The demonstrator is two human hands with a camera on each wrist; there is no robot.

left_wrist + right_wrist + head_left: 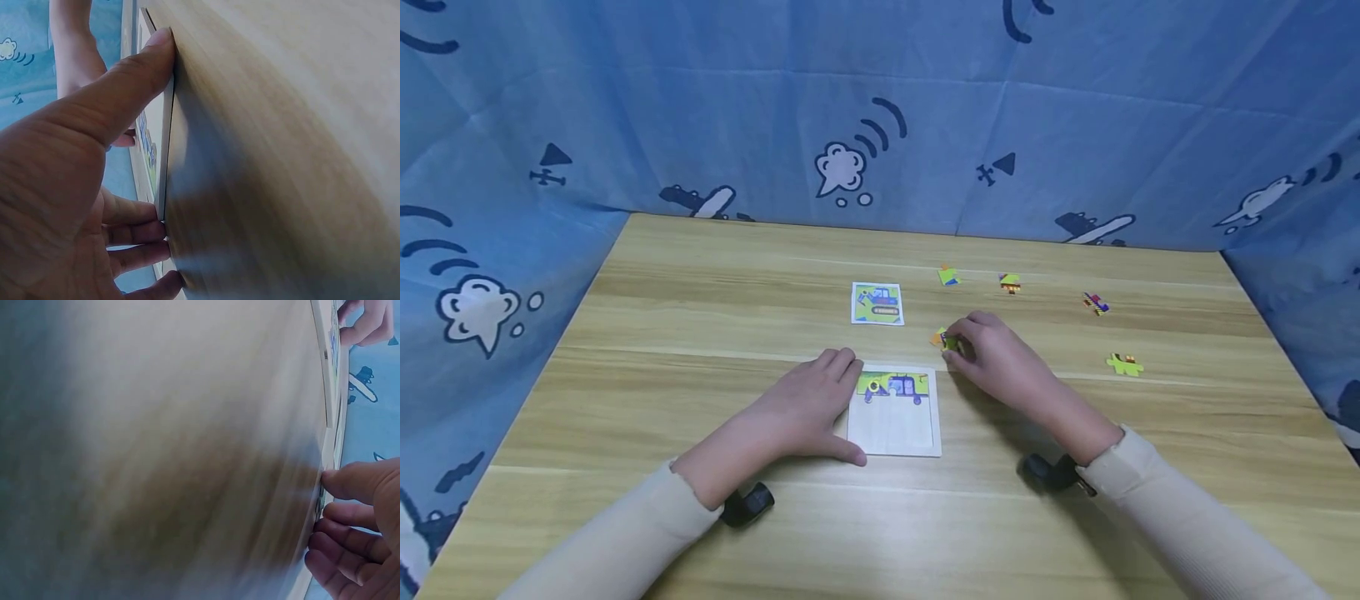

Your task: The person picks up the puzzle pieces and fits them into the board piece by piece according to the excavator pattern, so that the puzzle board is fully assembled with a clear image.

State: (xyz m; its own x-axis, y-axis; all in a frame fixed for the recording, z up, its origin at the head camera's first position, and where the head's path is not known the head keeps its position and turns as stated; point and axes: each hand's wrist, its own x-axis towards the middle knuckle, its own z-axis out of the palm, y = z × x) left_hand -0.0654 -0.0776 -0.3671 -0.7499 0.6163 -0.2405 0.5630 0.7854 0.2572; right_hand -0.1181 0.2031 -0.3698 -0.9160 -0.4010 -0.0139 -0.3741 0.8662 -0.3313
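Note:
My left hand (pixel 808 400) holds a square white puzzle board (pixel 895 433) by its left side. Its thumb lies at the near corner and its fingertips at the far one, and in the left wrist view the thumb (pixel 147 69) presses along the board's edge. Joined pieces with a purple and blue vehicle picture (pixel 898 387) fill the board's far part; the near part is bare white. Just beyond the board's far right corner, my right hand (pixel 996 358) pinches a yellow-green and orange puzzle piece (pixel 938 338) low over the table, the fingers partly covering it.
A small picture card (pixel 877 303) of a blue digger lies behind the board. Loose puzzle pieces lie at the back and right: a green one (pixel 948 276), a striped one (pixel 1010 283), a purple one (pixel 1096 303) and a lime one (pixel 1124 364). A blue curtain (pixel 925 125) hangs behind the wooden table.

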